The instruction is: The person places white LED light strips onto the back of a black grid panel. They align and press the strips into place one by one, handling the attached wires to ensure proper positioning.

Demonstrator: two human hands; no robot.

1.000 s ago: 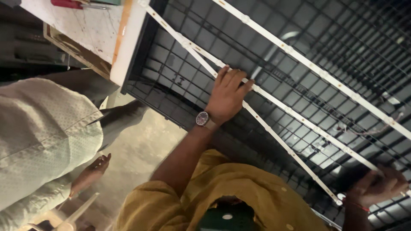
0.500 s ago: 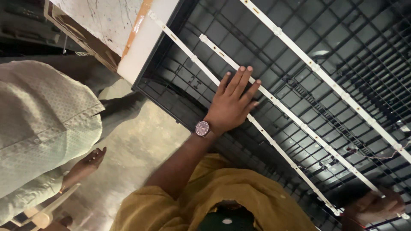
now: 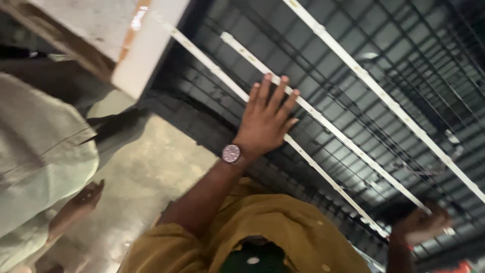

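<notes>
My left hand (image 3: pixel 265 119) has slid up-frame, flat and open on the white strip (image 3: pixel 323 119); right hand (image 3: pixel 422 225), lower right, grip unclear

Dark panel (image 3: pixel 384 65): ribbed sheet, looks metal, slight sheen. White strips (image 3: pixel 323 119) on it: matt, likely plastic. Wristwatch (image 3: pixel 231 153): glossy face. Yellow shirt (image 3: pixel 273 222): matt cloth. Floor (image 3: pixel 146 172): rough concrete, dull. Far-left board (image 3: pixel 81 20): worn, scuffed paint.
</notes>
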